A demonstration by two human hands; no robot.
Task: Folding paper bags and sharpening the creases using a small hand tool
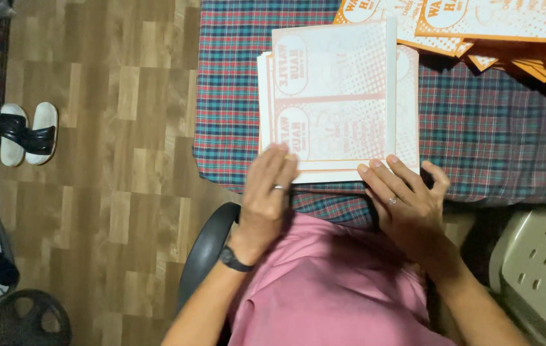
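Paper stack point(337, 96) on table point(478, 147), sandals point(28, 134) left

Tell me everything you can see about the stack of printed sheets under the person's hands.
The stack of printed sheets looks like thin white paper or card with pale orange dotted print, oval badges and an orange border line. Several sheets lie flat, slightly fanned at the left and right edges, on the plaid cloth. The left hand rests its fingertips on the near left corner; the right hand touches the near right edge. Both hands wear rings.

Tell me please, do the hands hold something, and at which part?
Both touch the stack of printed paper sheets at its near edge: left hand at the near left corner, right hand at the near right. No closed grasp shows.
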